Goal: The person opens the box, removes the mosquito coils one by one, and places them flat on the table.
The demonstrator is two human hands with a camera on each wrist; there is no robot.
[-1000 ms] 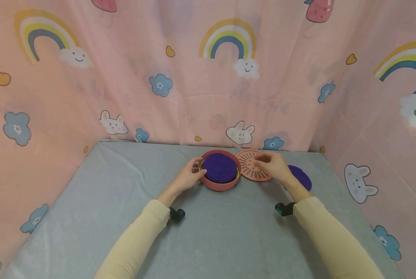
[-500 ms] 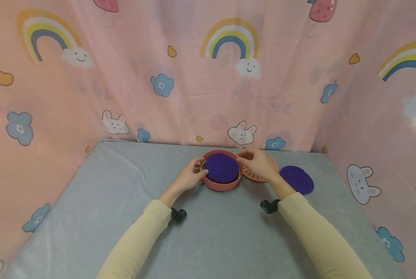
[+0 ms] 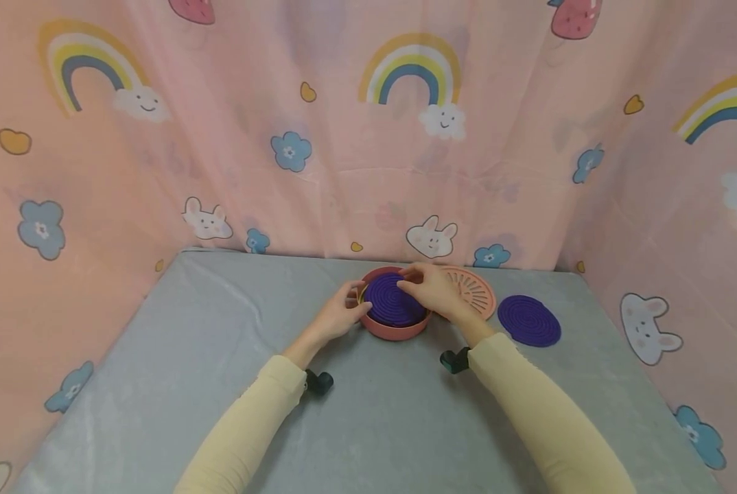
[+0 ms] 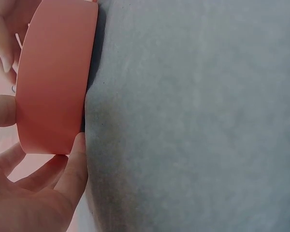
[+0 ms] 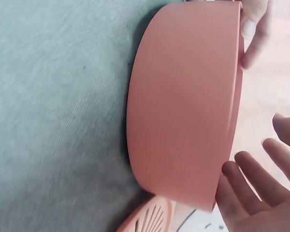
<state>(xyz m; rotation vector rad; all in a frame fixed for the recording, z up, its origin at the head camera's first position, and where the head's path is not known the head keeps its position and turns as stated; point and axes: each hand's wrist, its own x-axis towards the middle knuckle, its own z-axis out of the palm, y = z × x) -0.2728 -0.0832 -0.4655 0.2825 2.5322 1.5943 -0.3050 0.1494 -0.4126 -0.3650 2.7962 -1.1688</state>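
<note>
In the head view, a round terracotta-coloured box point(image 3: 396, 333) stands on the table with a purple mosquito coil point(image 3: 388, 300) lying inside, a bit of yellow showing at its left edge. My left hand point(image 3: 336, 317) grips the box's left side; in the left wrist view, the thumb is at the rim and the fingers reach along the box wall point(image 4: 55, 82) down to the table. Over the coil's right part hovers my right hand point(image 3: 435, 291), fingers loosely bent with nothing between them. The right wrist view has its fingertips right at the box rim.
Right behind the right hand lies a slotted orange lid point(image 3: 481, 296), partly covered by that hand. Another purple mosquito coil point(image 3: 529, 320) lies flat to its right. A grey cloth covers the table point(image 3: 368, 425), and a pink patterned curtain point(image 3: 344, 199) rises at its back.
My right hand has moved left from over the slotted lid to over the coil in the box, uncovering the loose coil and more of the lid. The left hand keeps its hold.
</note>
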